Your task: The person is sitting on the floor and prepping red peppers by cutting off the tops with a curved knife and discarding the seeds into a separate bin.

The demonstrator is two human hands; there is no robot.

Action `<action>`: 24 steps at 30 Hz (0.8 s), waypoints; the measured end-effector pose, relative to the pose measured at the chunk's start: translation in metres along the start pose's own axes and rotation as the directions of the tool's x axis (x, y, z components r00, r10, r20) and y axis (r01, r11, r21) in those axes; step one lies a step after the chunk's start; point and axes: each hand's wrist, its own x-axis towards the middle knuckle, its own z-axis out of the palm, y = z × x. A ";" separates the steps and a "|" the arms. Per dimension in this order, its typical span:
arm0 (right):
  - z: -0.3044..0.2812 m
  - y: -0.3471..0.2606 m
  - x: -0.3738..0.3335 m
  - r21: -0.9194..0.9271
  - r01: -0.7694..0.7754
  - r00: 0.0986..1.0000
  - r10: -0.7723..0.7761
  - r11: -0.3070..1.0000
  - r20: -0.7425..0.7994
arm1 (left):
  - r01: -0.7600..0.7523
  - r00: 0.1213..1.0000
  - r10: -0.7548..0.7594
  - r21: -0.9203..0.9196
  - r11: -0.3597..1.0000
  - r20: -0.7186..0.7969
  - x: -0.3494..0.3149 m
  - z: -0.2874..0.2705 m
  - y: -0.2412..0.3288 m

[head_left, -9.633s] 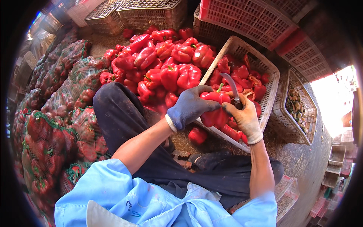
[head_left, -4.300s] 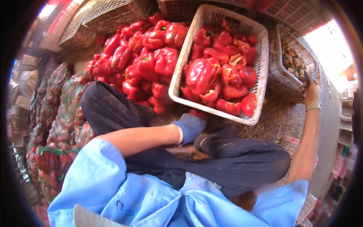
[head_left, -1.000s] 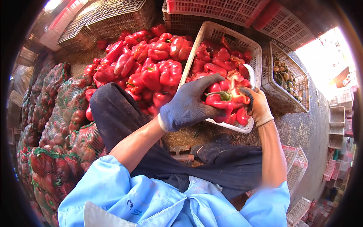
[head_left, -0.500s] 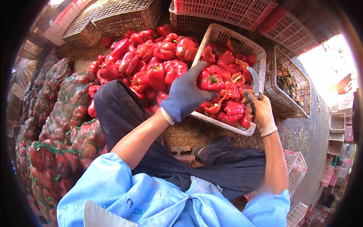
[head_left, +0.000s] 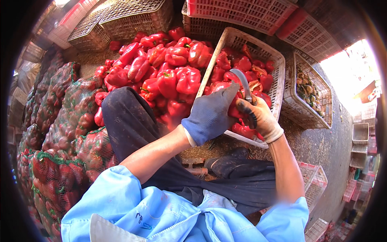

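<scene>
The red pepper (head_left: 234,111) — likely light, firm-walled and slick, best cupped around its broad sides — sits mostly hidden over the white crate (head_left: 213,60) in the curled fingers of the left hand (head_left: 210,116), while the right hand (head_left: 261,117) clasps the curved knife (head_left: 244,82).

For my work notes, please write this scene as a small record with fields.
left hand: gloved, at the crate; its grip is hidden
right hand: gloved, gripping a curved knife
crate: holds red peppers, some cut open
pile: red peppers, left of the crate
net bags: stuffed with peppers, farther left
second crate: right of the first, holding small pieces
</scene>
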 end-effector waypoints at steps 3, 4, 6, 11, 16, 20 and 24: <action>-0.004 -0.002 -0.003 -0.030 -0.021 0.999 0.022 0.999 0.027 | 0.044 0.999 -0.043 0.027 0.999 -0.002 -0.004 0.003 0.001; -0.007 0.000 -0.001 -0.075 -0.036 0.999 0.039 0.997 0.034 | 0.051 0.999 -0.051 0.019 0.999 -0.013 -0.005 0.003 0.001; -0.013 0.007 0.003 -0.106 -0.056 0.997 0.061 0.993 0.048 | 0.060 0.998 -0.060 -0.030 0.998 0.012 -0.003 0.001 0.004; -0.014 -0.003 -0.005 -0.074 -0.153 0.986 0.157 0.986 0.051 | -0.049 0.997 0.062 -0.297 0.954 0.035 0.008 0.007 -0.009; -0.005 -0.016 -0.016 -0.077 -0.144 0.989 0.145 0.987 0.012 | 0.182 0.976 -0.123 -0.370 0.911 0.178 0.006 0.019 -0.017; -0.002 -0.014 -0.018 -0.040 -0.070 0.997 0.069 0.997 -0.027 | 0.186 0.980 -0.151 -0.318 0.930 0.130 0.007 0.025 -0.013; 0.005 -0.013 -0.017 -0.001 0.104 0.993 -0.104 0.995 -0.061 | 0.209 0.973 -0.178 -0.238 0.948 0.148 0.005 0.021 -0.014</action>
